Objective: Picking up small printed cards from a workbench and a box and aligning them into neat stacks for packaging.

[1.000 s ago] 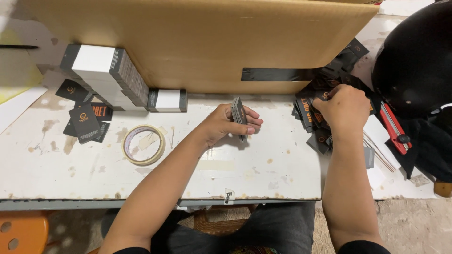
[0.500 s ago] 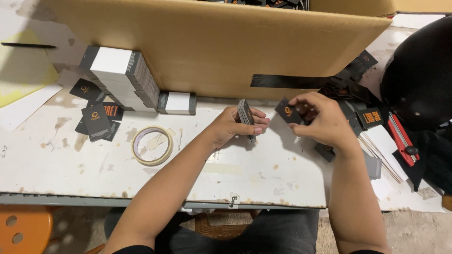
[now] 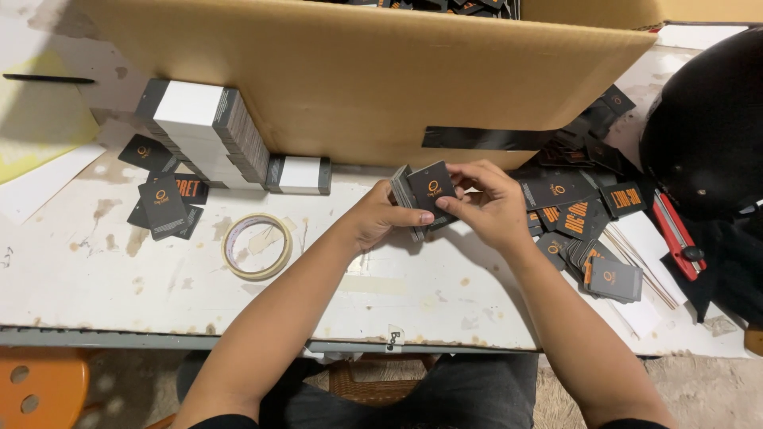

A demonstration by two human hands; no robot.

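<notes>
My left hand (image 3: 380,216) grips a small stack of black cards (image 3: 407,199) with orange marks, held upright over the middle of the white table (image 3: 119,278). My right hand (image 3: 485,202) presses one more black card (image 3: 433,189) against the front of that stack, fingers pinched on its edge. Both hands meet just below the big cardboard box (image 3: 373,71).
A loose heap of black cards (image 3: 580,210) lies to the right. Banded card bundles (image 3: 207,131) and a smaller one (image 3: 300,175) stand left, with loose cards (image 3: 163,202) and a tape roll (image 3: 257,246). A black helmet (image 3: 707,127) and red cutter (image 3: 675,234) sit far right.
My right hand lifted a card from the heap on the right and carried it left onto the stack in my left hand. The camera tipped slightly.
</notes>
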